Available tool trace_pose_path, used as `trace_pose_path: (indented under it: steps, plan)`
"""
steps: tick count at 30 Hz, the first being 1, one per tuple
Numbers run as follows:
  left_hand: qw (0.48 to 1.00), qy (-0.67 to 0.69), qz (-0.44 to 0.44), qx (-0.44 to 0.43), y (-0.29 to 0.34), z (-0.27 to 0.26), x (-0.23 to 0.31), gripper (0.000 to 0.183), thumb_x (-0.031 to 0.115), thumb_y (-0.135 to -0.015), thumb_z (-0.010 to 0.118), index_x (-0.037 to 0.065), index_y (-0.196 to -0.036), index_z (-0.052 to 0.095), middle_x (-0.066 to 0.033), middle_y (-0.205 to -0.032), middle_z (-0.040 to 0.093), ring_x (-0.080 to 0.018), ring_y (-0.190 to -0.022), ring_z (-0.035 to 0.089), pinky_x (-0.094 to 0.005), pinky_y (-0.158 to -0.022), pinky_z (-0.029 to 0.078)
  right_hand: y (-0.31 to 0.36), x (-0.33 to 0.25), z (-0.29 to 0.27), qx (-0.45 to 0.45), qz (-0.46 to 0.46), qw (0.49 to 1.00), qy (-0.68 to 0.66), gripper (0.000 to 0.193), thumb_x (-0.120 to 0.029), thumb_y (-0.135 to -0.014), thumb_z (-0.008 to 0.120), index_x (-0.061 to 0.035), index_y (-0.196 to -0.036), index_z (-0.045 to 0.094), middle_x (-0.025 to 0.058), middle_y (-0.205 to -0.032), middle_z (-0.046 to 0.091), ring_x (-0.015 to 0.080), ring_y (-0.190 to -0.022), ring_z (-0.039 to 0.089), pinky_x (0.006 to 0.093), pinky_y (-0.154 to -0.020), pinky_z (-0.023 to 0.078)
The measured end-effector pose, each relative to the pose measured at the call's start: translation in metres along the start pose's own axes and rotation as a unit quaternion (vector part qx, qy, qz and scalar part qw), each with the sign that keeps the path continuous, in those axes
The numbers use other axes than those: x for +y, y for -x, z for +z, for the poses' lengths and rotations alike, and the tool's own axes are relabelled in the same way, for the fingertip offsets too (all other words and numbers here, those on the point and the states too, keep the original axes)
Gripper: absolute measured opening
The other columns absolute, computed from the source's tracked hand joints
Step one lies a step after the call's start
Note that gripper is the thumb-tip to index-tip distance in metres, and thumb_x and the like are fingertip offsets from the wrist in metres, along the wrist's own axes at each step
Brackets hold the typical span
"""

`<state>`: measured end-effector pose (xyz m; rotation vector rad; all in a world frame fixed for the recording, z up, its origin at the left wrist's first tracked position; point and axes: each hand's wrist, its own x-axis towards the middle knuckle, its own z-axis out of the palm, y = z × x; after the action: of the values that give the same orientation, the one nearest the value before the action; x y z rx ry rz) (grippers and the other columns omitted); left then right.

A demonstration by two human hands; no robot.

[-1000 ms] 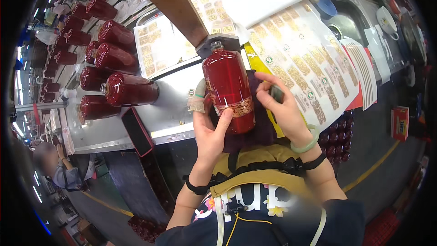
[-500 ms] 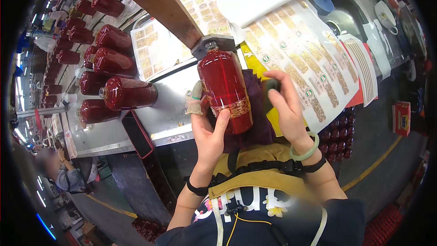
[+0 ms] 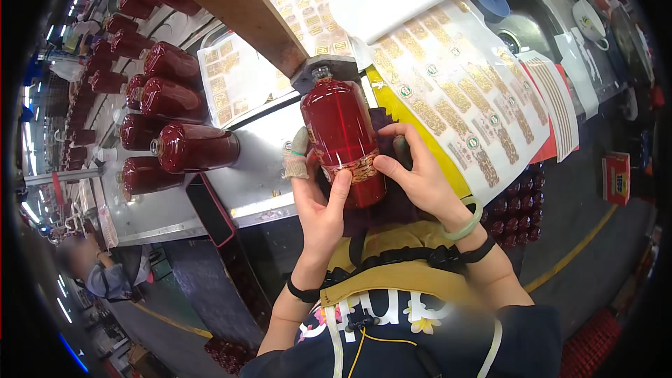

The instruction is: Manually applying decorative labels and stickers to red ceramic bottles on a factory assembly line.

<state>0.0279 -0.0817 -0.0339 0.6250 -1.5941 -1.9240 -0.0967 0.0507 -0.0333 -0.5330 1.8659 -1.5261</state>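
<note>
A: Label, grip?
B: Left hand clasps red bottle, neck at metal bracket, thumb on gold label (print unreadable); right hand half-open, thumb at label.
A: Edges?
B: Steel bench edge leftward.

A glossy, see-through red bottle with rounded shoulders is being held lengthwise, its base being kept nearer the person and its narrow, clear neck being pointed away, into line with a dark bracket. Its lower body is being crossed by a patterned gold band. The band is being touched by the left hand's thumb, while its right end is being met by the right hand's thumb.
</note>
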Motion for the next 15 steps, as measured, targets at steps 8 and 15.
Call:
trace_pose_path:
  steps: [8,15]
  plan:
    - [1.0,-0.01,0.011,-0.001,0.0,0.002,0.0,0.076,0.002,-0.097,0.067,-0.001,-0.161,0.026,-0.0157,-0.157,0.04,-0.0255,-0.143,0.042,-0.04,-0.121,0.03,-0.001,0.009,-0.001,0.006,-0.042,0.999,0.027,0.054,-0.032,-0.097,0.074,0.0001,-0.135,0.053,0.0126,-0.128,0.059,0.0222,-0.121,0.054,0.0352,-0.106,0.042]
    - [1.0,-0.02,0.021,-0.007,0.0,0.002,0.0,0.076,0.002,-0.097,0.067,-0.002,-0.161,0.026,-0.0158,-0.156,0.041,-0.025,-0.141,0.043,-0.0398,-0.12,0.031,0.007,-0.016,-0.009,0.065,-0.105,0.991,-0.052,0.042,-0.008,-0.102,0.059,0.0012,-0.142,0.051,0.0147,-0.13,0.061,0.0201,-0.121,0.058,0.0332,-0.104,0.046]
